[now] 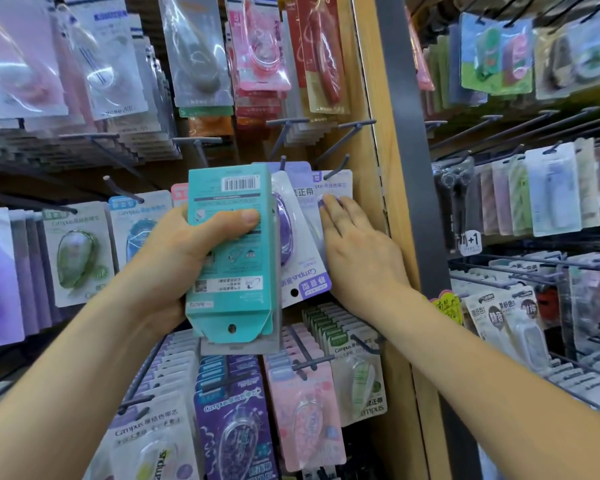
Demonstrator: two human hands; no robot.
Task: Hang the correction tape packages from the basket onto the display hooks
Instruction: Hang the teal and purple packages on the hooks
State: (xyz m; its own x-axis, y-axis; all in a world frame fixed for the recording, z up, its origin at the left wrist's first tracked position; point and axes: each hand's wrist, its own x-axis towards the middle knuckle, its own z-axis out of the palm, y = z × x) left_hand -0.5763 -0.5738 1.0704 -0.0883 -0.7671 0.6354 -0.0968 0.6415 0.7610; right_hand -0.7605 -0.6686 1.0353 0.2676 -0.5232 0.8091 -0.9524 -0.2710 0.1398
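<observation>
My left hand (184, 258) grips a stack of correction tape packages held upside down; a teal package (236, 271) faces me with its barcode at the top and hang hole at the bottom, and a purple Campus package (303, 282) sits behind it. My right hand (357, 251) lies flat, fingers together, against a pale purple package (336, 185) hanging on a grey display hook (338, 168) beside the wooden post. No basket is in view.
Pegboard hooks all around carry rows of packages: green and blue ones (80, 254) at left, purple and pink ones (302, 410) below. A wooden post (392, 168) and dark upright divide this bay from the right-hand racks (551, 195). Bare hooks (284, 140) stick out above.
</observation>
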